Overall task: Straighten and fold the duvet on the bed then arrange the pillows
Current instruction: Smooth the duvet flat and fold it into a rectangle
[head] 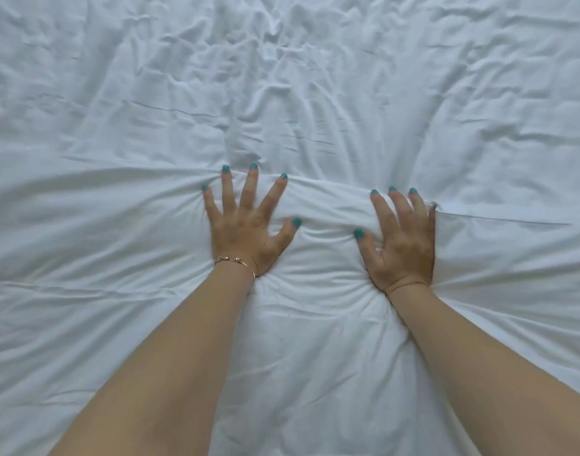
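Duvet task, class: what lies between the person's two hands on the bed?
Only a raised, puffed fold of the white duvet lies between the left hand and the right hand, both pressed flat on it. No other object shows there in the head view.

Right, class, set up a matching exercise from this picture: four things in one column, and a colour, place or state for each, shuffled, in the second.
Column one:
1. left hand
2. right hand
3. duvet
4. nails

Column two:
A. teal
B. white and creased
C. fingers spread, pressing, with a bracelet at the wrist
D. pressing, bare wrist

Pairs: 1-C, 2-D, 3-B, 4-A
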